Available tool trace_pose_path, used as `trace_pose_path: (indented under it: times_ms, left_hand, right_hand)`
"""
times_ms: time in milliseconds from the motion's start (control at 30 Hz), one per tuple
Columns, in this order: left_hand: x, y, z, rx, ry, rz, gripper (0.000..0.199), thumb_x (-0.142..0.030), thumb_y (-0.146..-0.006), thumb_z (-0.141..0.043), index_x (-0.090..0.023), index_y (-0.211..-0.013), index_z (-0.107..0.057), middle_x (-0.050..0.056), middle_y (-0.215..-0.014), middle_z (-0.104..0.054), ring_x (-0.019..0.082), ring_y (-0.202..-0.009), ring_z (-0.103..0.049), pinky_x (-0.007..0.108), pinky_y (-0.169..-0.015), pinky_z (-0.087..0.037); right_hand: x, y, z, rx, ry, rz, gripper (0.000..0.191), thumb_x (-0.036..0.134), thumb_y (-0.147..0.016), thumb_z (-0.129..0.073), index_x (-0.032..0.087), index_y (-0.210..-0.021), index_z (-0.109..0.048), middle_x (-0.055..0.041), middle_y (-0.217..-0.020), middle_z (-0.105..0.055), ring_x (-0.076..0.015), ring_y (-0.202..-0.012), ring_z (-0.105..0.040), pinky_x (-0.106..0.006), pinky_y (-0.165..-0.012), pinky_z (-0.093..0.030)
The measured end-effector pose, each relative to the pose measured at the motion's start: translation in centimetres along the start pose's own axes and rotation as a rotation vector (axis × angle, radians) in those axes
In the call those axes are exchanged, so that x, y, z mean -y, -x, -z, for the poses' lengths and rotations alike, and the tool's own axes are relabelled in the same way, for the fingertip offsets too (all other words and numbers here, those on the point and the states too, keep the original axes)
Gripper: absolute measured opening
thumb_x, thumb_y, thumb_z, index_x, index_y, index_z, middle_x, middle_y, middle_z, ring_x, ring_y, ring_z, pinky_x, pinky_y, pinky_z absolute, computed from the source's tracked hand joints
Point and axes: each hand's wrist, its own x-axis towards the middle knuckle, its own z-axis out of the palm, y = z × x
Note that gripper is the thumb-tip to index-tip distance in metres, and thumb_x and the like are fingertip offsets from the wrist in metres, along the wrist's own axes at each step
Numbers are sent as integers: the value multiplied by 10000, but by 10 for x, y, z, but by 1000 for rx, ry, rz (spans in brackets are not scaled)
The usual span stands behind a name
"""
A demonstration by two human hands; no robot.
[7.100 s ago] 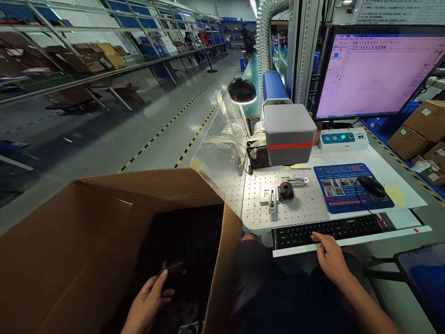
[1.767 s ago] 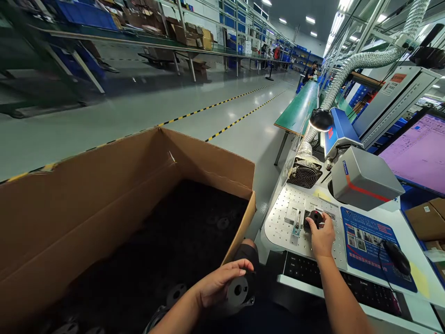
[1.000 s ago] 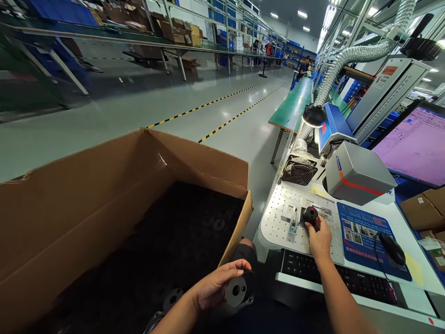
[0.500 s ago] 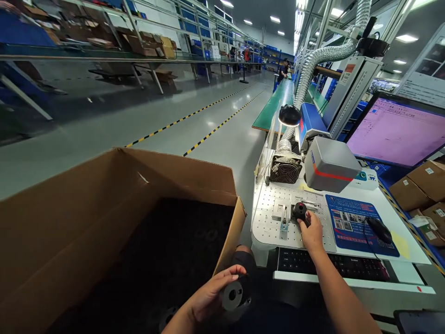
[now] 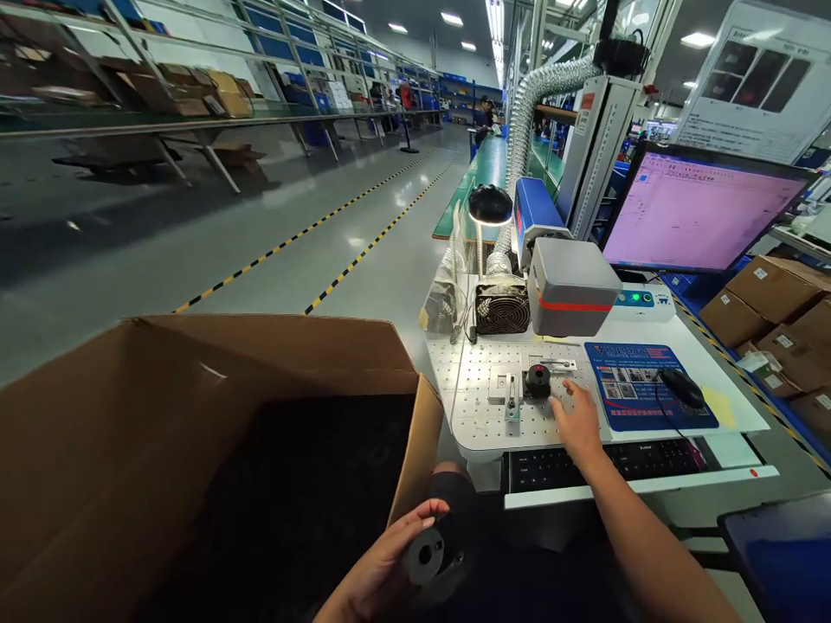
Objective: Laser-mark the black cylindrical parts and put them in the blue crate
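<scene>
In my left hand (image 5: pixel 397 554), over my lap beside the box, is a black cylindrical part (image 5: pixel 426 555) with a round hole in its end face. A second black cylindrical part (image 5: pixel 538 381) stands on the perforated metal plate (image 5: pixel 477 415), against the small metal stops (image 5: pixel 512 402), with a red light spot on top. My right hand (image 5: pixel 576 420) is just right of that part, thumb and fingers apart, holding nothing. Above the plate hangs the grey machine head (image 5: pixel 575 285) with a red stripe.
A big cardboard box (image 5: pixel 425 441) with dark contents stands on the left. Right of the plate are a mouse pad (image 5: pixel 640 411), a mouse (image 5: pixel 681 388) and a monitor (image 5: pixel 705 212). A keyboard (image 5: pixel 551 469) sits below. A fan (image 5: pixel 502 309) and a lamp (image 5: pixel 491 205) stand behind.
My right hand has let go of the black part on the plate and opened to its right. The left hand still holds its part. My view has turned to the right.
</scene>
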Motion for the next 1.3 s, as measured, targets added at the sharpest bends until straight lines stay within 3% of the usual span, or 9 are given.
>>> trace_pose_path:
  times_ms: [133,233,400,600,767,933,1133,1300]
  left_hand:
    - [0,-2,2,-10,-15,28,255,-352,-826,-803,-204,-1006,-698,32,-827,-685,183,-724,-656,283,-687,-484]
    - [-1,-4,4,-18,-12,53,269,-349,-826,-802,-199,-1023,-696,43,-845,-691,194,-745,-659,300,-706,-499]
    - [-3,-6,1,-23,-39,57,268,-338,-823,-807,-192,-1017,-695,38,-825,-685,177,-708,-644,295,-690,-499]
    - [-5,-4,-3,-27,-27,57,288,-357,-811,-824,-195,-1016,-701,23,-802,-679,170,-707,-650,286,-686,-508]
    - [-5,-3,-2,-22,-20,49,293,-363,-811,-821,-196,-1020,-701,26,-807,-679,177,-723,-650,289,-701,-504]
    - [-3,-4,3,-54,-27,41,274,-364,-835,-807,-191,-1023,-708,22,-826,-672,154,-724,-618,271,-702,-482]
    - [-4,-2,5,-57,-5,34,280,-402,-856,-789,-193,-1034,-734,18,-853,-675,153,-765,-608,268,-734,-485]
    - [-4,1,10,-103,36,-6,330,-425,-857,-782,-198,-1094,-757,46,-999,-722,186,-927,-645,284,-879,-505]
  right_hand:
    - [-11,49,44,-8,-44,62,341,322,-978,-500,202,-1277,-611,-114,-1156,-736,-259,-1076,-692,-468,-996,-532]
    - [-25,90,61,84,-30,52,331,253,-985,-470,219,-1288,-597,-91,-1115,-753,-236,-1018,-722,-433,-927,-581]
    - [-43,129,56,201,23,73,364,183,-978,-435,232,-1299,-600,-83,-1100,-752,-234,-1041,-709,-450,-918,-603]
    - [-48,136,48,241,46,96,397,163,-978,-434,231,-1342,-576,-79,-1097,-757,-233,-1037,-703,-461,-923,-609]
    - [-40,124,55,213,48,102,355,218,-990,-463,240,-1320,-590,-90,-1134,-744,-244,-1059,-697,-473,-931,-599]
    - [-22,85,53,114,55,141,284,296,-989,-486,240,-1220,-641,-106,-1137,-735,-274,-1080,-684,-511,-970,-561]
    - [-9,27,18,124,40,87,401,382,-936,-582,211,-1298,-599,-139,-1353,-634,-318,-1295,-558,-563,-1106,-451]
    - [-1,-12,-17,196,97,-40,627,454,-836,-713,223,-1394,-544,-149,-1622,-361,-389,-1496,-326,-624,-1187,-311]
